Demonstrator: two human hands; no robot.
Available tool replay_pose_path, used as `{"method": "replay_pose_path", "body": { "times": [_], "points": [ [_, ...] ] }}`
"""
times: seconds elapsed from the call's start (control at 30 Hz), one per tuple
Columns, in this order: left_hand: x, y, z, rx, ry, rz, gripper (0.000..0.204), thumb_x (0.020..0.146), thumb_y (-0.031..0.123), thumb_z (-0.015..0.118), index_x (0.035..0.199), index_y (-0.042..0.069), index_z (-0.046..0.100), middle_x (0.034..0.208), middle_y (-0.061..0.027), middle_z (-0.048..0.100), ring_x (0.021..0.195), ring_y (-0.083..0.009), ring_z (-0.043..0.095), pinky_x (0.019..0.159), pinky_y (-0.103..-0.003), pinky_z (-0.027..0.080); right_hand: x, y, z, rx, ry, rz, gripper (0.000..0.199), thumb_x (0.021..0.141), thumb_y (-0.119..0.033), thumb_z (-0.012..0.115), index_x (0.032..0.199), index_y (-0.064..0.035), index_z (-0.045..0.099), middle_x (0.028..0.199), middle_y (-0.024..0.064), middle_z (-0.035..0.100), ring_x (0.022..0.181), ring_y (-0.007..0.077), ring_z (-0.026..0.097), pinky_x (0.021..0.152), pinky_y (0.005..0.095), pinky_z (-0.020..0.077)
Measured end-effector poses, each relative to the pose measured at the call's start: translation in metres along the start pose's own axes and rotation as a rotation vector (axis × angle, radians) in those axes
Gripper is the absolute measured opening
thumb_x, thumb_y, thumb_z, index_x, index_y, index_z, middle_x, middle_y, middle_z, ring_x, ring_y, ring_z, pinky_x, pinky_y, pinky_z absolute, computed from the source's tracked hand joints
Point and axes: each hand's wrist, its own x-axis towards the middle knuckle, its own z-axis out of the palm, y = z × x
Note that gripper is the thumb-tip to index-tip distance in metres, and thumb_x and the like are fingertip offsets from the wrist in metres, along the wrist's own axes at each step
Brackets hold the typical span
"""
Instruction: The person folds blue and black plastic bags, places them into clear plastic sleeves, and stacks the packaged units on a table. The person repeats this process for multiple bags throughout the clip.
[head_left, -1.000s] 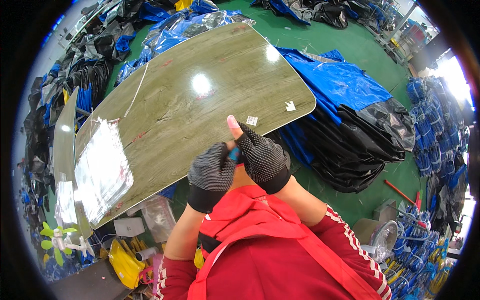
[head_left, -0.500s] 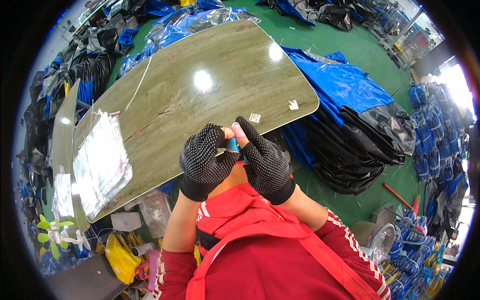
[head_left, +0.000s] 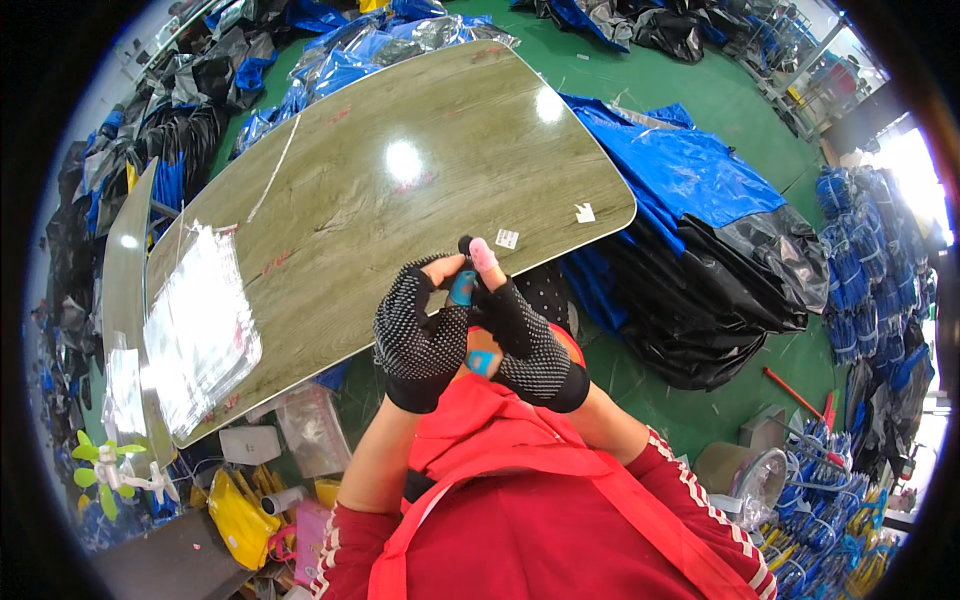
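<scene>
Seen remotely, a blue band sits between my left grip and right grip; I cannot tell if either clamps it.

the place looks like a factory-style workshop: a green floor shows beyond the wood-grain tabletop, and what lies around it is in bulk. a big heap of blue and black sheeting sits just right of the tabletop, with tied blue bundles stacked farther right. dark sheeting is piled beyond the tabletop's left end, and glossy plastic sheets lie on that end itself.
</scene>
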Motion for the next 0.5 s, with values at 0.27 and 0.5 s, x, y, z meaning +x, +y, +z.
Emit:
{"method": "replay_pose_path", "body": {
  "times": [0.27, 0.5],
  "points": [
    [0.006, -0.005, -0.003, 0.092, -0.040, 0.236, 0.024, 0.073, -0.001, 0.064, 0.096, 0.003, 0.066, 0.089, -0.0131, 0.066, 0.077, -0.0292, 0.064, 0.071, -0.034, 0.050, -0.005, -0.004, 0.011, 0.436, -0.021, 0.074, 0.115, 0.077, -0.020, 0.075, 0.150, -0.0048, -0.012, 0.159, 0.0131, 0.001, 0.145, 0.0216, 0.010, 0.116, 0.0353, 0.0126],
    [0.008, -0.007, 0.001, 0.068, -0.093, 0.263, 0.017, 0.071, 0.001, 0.070, 0.085, 0.004, 0.061, 0.077, -0.0112, 0.061, 0.068, -0.0258, 0.061, 0.064, -0.032, 0.049, -0.014, -0.004, 0.019, 0.604, -0.011, 0.019, 0.116, 0.076, -0.026, 0.076, 0.151, -0.0083, -0.010, 0.158, 0.0179, 0.007, 0.145, 0.0251, 0.013, 0.115, 0.0358, 0.0141]
  ]
}}
